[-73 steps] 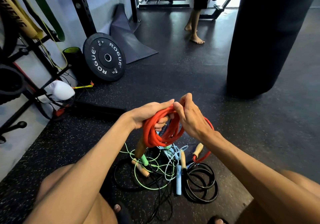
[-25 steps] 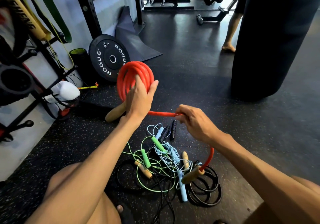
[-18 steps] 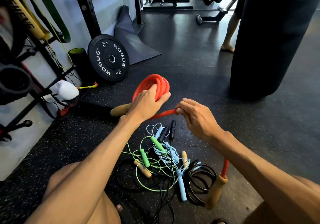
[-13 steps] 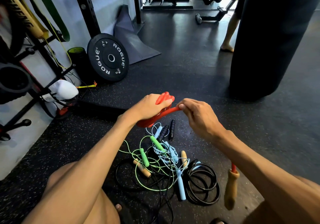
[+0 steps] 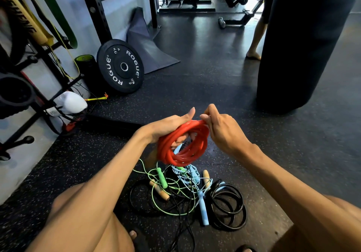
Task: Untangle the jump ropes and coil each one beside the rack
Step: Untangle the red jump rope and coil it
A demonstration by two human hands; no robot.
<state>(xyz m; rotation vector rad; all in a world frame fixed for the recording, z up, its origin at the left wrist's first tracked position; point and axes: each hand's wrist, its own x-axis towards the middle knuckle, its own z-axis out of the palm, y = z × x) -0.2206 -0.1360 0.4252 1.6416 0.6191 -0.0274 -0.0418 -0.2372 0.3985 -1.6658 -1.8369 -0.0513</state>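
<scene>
Coiling the first rope is the step in hand, and it looks nearly finished: the red jump rope (image 5: 181, 148) is gathered into a thick bundle of several loops, held in the air between the two hands and just above the pile it belongs to. The left hand (image 5: 170, 124) grips the bundle from the left with its fingers (image 5: 180, 139) curled through the middle of the loops and the thumb lying along the top. The right hand (image 5: 224, 128) is closed in a pinch on the topmost strand, at the upper right of the coil. A brownish shape beneath the left wrist may be one of this rope's wooden handles; the other is not visible, so I cannot tell how much loose tail is left to wind. On the rubber floor (image 5: 195, 87) below lie the remaining ropes, not yet sorted: a thin green rope (image 5: 170, 211) and a light blue rope (image 5: 185, 175) looped over one another, a black rope (image 5: 228, 207) lying in rough rings at the right, and a loose wooden handle (image 5: 160, 192) among them. The rack (image 5: 19, 143) stands against the wall to the left, well apart from the hands, with a weight plate (image 5: 121, 66) leaning farther along. The next move probably calls for tucking or wrapping the pinched strand so the loops cannot spring open, then setting the coil down flat beside the rack without letting it sag, before going back for the green and blue tangle.
</scene>
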